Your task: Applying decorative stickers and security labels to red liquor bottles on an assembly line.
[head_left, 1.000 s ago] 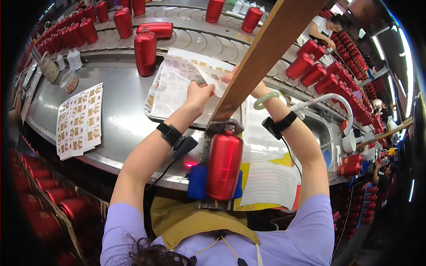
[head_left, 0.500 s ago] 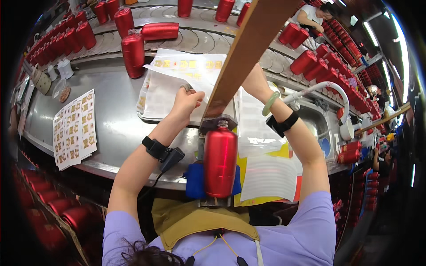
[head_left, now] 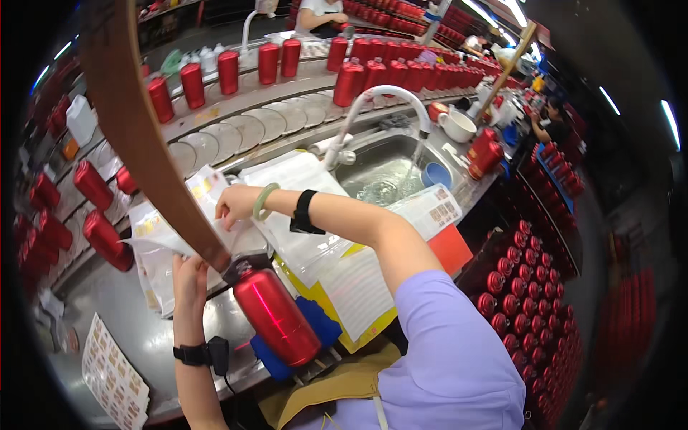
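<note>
A thin white sheet is raised off a stack of papers printed with gold and red motifs. Its near edge is in the closed fingers of my left hand. On the other side of the brown wooden beam, my right hand is closed, fingers bent down, at the sheet's right part; the beam hides some of the paper between the hands. Just below my hands a shiny red metal bottle lies with its neck against the beam's lower end and its body over a blue cloth.
Right of the beam are white sheets and a yellow folder. Beyond, a tap runs into a sink holding a blue cup. Red bottles line the conveyor. A printed sheet lies left.
The view has swung to the right, bringing the sink and running tap into full sight. My right hand has moved back toward the beam, and my left hand stays on the sheet.
</note>
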A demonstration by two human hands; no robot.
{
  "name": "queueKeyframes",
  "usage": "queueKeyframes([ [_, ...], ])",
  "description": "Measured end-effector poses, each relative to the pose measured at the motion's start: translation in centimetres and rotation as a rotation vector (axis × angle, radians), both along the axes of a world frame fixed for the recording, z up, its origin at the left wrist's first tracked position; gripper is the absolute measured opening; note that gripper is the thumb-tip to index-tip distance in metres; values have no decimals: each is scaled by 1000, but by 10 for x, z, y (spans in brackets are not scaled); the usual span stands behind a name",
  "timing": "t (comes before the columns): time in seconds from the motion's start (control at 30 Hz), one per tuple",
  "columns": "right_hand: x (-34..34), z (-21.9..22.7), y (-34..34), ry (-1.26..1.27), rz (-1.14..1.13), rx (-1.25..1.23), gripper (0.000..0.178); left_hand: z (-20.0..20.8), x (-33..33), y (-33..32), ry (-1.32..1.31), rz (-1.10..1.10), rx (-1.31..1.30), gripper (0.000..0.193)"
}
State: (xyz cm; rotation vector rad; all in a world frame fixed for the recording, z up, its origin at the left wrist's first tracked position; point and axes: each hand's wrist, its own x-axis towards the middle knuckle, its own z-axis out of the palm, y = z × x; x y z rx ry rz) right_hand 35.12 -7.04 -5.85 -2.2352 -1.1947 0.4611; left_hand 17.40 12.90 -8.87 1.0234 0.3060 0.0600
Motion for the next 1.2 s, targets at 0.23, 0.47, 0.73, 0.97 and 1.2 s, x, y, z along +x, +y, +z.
queueKeyframes([
  [0.23,18,8,-9,186,-56,46,30,3,2,7,33,-38,-11,42],
  [0.47,11,41,-12,443,-272,200,23,23,-18,17,55,8,53,36],
  [0.73,-15,58,-156,527,-531,370,27,33,-33,47,-14,6,105,37],
  [0.97,-43,27,-304,-308,-1090,-419,20,36,-31,65,-124,-50,103,52],
  [1.2,-73,68,-247,-497,-769,-406,29,91,-26,49,-128,-27,8,53],
])
